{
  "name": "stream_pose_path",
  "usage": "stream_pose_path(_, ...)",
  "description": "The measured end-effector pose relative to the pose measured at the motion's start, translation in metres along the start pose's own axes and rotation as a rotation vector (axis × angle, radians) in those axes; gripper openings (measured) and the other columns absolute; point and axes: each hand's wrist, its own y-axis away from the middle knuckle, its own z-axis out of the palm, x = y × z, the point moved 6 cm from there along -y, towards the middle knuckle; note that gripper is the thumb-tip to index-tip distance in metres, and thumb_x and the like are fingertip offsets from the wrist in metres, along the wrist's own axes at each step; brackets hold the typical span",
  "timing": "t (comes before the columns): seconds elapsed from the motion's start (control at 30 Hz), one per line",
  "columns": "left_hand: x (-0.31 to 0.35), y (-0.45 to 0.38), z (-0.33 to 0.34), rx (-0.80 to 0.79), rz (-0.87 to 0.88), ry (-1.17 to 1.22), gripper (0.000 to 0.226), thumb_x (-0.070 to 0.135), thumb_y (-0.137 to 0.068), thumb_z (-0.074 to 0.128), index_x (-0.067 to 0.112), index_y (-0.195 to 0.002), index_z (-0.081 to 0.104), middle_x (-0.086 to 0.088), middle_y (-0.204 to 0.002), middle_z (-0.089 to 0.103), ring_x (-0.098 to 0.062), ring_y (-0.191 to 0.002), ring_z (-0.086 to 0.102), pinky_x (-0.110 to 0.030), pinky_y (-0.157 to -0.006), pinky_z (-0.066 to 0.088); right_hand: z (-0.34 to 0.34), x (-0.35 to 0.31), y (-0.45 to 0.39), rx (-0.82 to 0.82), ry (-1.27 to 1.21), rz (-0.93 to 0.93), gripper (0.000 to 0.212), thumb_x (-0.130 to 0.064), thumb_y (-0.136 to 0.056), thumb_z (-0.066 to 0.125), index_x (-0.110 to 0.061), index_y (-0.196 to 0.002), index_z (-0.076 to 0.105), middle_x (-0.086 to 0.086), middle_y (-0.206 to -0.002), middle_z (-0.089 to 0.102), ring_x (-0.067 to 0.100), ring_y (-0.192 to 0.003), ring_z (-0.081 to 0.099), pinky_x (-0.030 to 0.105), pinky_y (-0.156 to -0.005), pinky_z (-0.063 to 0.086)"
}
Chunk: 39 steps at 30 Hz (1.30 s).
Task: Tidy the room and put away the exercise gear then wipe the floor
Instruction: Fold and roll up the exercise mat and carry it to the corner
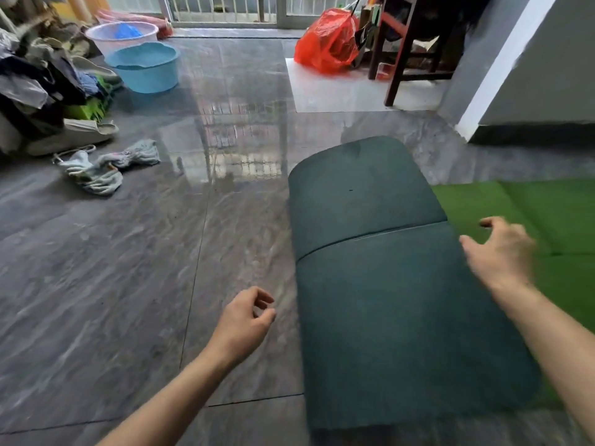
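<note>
A dark green exercise mat (380,278) lies on the glossy grey floor, with a crease across its middle. It covers part of a bright green mat (553,220) at the right. My right hand (499,252) hovers over the dark mat's right edge, fingers spread and loosely bent, holding nothing. My left hand (244,320) hangs above the bare floor just left of the mat, fingers loosely curled and empty. A pale crumpled cloth (106,167) lies on the floor at the left.
A heap of clothes (35,82) sits at the far left, with a blue basin (145,67) and a white basin (120,35) behind it. A red plastic bag (328,40) and a dark wooden chair (405,43) stand at the back right. A grey wall corner (502,69) juts in at the right.
</note>
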Motion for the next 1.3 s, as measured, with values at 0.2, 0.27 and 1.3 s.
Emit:
stream_pose_path(0.2,-0.003,-0.001,0.077,-0.221,0.027,-0.043,0.018,0.024,-0.089,0.061,0.025,-0.107,0.060,0.003,-0.105,0.055,-0.008,-0.083,0.058,-0.016,-0.076,0.042,0.053,-0.048,0.048,-0.603,0.138,-0.196,0.013,-0.029,-0.080,0.061,-0.024,-0.090,0.068,0.004,-0.098,0.072,0.024,-0.090,0.065,0.031,-0.080,0.053)
stream_pose_path(0.27,-0.006,-0.004,0.092,-0.200,-0.048,-0.061,0.024,0.027,-0.089,0.061,0.018,-0.111,0.058,0.001,-0.107,0.057,-0.011,-0.089,0.057,-0.020,-0.081,0.042,0.093,-0.047,0.087,-0.830,0.227,-0.243,0.020,-0.033,-0.078,0.056,-0.029,-0.095,0.067,0.000,-0.106,0.070,0.020,-0.093,0.065,0.032,-0.084,0.054)
stream_pose_path(1.3,-0.028,-0.026,0.129,-0.041,-0.597,0.548,0.029,0.027,-0.072,0.082,0.009,-0.092,0.074,-0.009,-0.082,0.070,-0.007,-0.058,0.049,-0.022,-0.048,0.033,0.154,-0.046,0.161,-0.750,-0.038,-0.421,0.052,-0.013,-0.093,0.038,-0.016,-0.145,0.036,-0.002,-0.149,0.034,0.023,-0.128,0.045,0.037,-0.105,0.039)
